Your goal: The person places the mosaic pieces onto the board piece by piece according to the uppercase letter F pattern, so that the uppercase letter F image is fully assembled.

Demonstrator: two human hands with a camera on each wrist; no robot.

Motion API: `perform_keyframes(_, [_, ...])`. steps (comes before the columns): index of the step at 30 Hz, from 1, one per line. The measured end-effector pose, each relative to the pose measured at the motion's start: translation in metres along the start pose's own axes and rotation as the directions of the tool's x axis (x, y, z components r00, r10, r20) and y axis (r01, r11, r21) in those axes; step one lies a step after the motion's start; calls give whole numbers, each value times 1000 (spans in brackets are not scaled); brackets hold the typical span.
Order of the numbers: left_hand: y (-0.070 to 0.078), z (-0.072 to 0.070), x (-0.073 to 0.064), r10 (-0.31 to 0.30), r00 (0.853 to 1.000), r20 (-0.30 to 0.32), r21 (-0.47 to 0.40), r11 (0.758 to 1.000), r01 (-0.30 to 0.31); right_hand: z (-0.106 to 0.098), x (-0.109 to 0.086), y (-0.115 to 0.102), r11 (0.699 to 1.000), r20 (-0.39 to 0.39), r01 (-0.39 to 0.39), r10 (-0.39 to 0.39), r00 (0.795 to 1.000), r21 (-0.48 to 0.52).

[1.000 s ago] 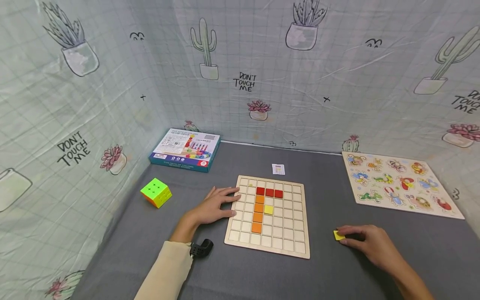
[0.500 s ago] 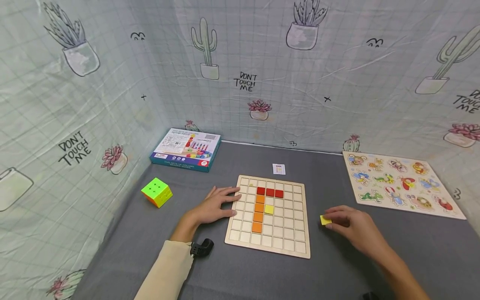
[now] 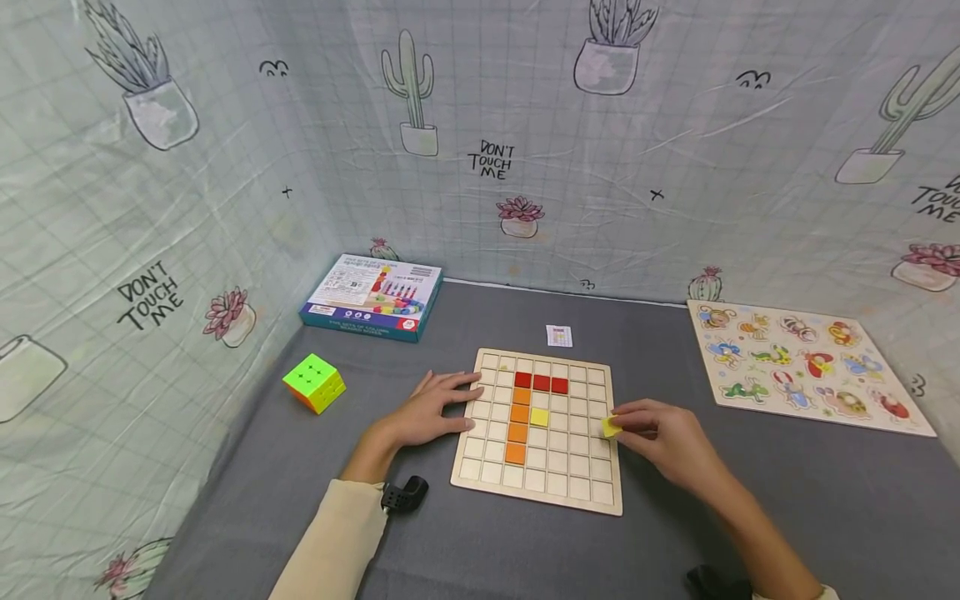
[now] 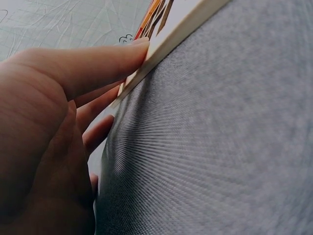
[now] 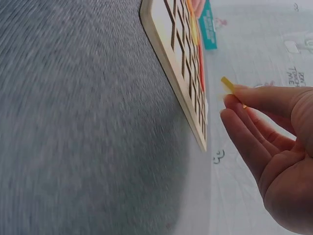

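A wooden grid board (image 3: pixel 557 485) lies flat on the grey cloth. Three red tiles (image 3: pixel 542 382) form a row near its far side, and several orange tiles (image 3: pixel 517 432) run in a column below the leftmost red one. One yellow tile (image 3: pixel 539 417) sits just right of that column. My left hand (image 3: pixel 426 414) rests its fingertips on the board's left edge, fingers spread. Between thumb and fingers my right hand (image 3: pixel 667 439) pinches another yellow tile (image 3: pixel 610 427) over the board's right edge; in the right wrist view this tile (image 5: pixel 228 84) shows edge-on, above the surface.
Behind the board lies a small printed card (image 3: pixel 558 336). A flat boxed set (image 3: pixel 372 297) is at the back left, with a puzzle cube (image 3: pixel 314 383) in front of it. An insect picture board (image 3: pixel 810 367) lies on the right. Printed cloth (image 3: pixel 480 192) hangs behind.
My right hand has carried the pinched yellow tile leftward and slightly away from me, from the cloth on the right to the board's right edge. The left hand stays in place.
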State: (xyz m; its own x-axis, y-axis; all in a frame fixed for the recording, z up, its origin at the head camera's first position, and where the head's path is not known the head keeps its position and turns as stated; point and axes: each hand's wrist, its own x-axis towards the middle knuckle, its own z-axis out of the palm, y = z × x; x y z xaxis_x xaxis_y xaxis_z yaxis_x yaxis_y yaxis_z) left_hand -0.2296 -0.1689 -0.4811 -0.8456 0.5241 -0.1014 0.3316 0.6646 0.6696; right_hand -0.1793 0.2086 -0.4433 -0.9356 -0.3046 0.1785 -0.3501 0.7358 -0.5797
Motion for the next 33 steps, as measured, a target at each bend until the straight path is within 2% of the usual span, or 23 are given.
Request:
perform_keyframes(18, [-3, 0, 1, 13, 1000, -1, 13, 1000, -13, 36, 26, -12, 999, 48, -25, 23, 999, 47])
perform_keyframes(24, [-2, 1, 2, 12, 1000, 3, 13, 1000, -13, 44, 32, -14, 994, 47, -72, 69, 997, 76])
perform_keyframes(33, [0, -1, 2, 10, 1000, 5, 7, 1000, -10, 51, 39, -16, 994, 50, -106, 105, 993, 30])
